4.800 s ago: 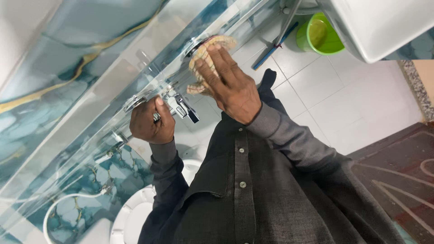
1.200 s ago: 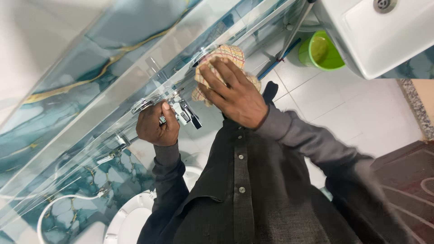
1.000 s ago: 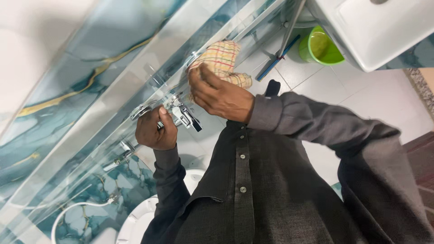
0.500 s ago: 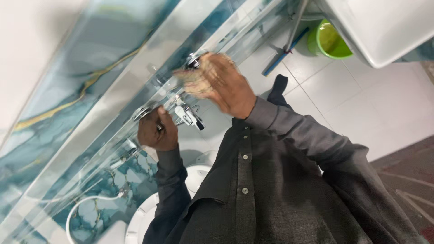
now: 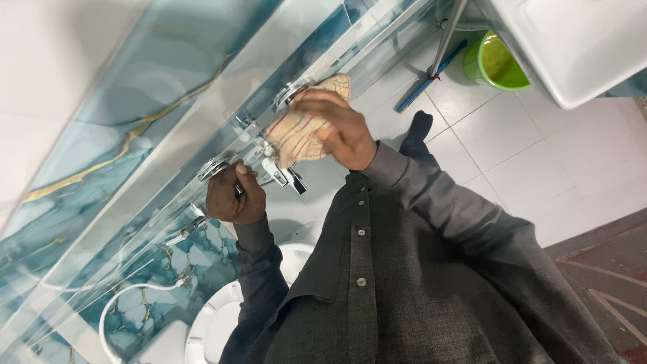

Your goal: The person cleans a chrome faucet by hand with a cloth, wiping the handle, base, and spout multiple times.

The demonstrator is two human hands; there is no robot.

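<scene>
A teal marbled bathroom wall (image 5: 101, 135) carried a chrome tap fitting (image 5: 273, 168). The right hand (image 5: 340, 128) had its fingers closed round a checked cloth (image 5: 300, 135) pressed on the fitting's upper part, while the left hand (image 5: 232, 195) stayed clenched on the left handle; firm, short rubs with that steadying hold would probably serve best.

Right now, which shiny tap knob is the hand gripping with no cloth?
The lower-left chrome knob: the bare left hand grips there. The right hand presses the checked cloth near the other knob.
</scene>
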